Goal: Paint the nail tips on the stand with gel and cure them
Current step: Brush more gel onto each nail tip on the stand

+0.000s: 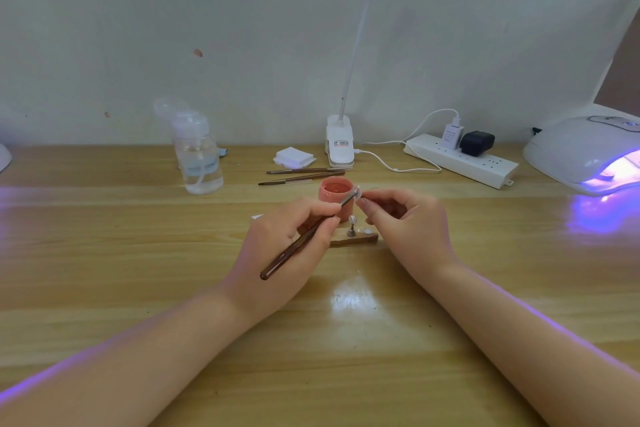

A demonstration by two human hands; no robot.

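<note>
My left hand [294, 243] grips a brown-handled brush [298, 243] like a pen, its tip touching a small clear nail tip [357, 193]. My right hand [405, 225] pinches that nail tip by its holder, lifted just right of an open pink gel pot [336, 192]. Below the two hands lies a wooden stand [353, 240] with one metal peg [352, 227] upright on it and a white dot beside the peg. The cure lamp [585, 152] at the far right glows purple.
Two spare brushes [301, 175] lie behind the pot, near a stack of white pads [294, 157]. A clear pump bottle [197, 152] stands at the left. A clip lamp base [339, 142], its cable and a power strip [460, 159] line the back wall.
</note>
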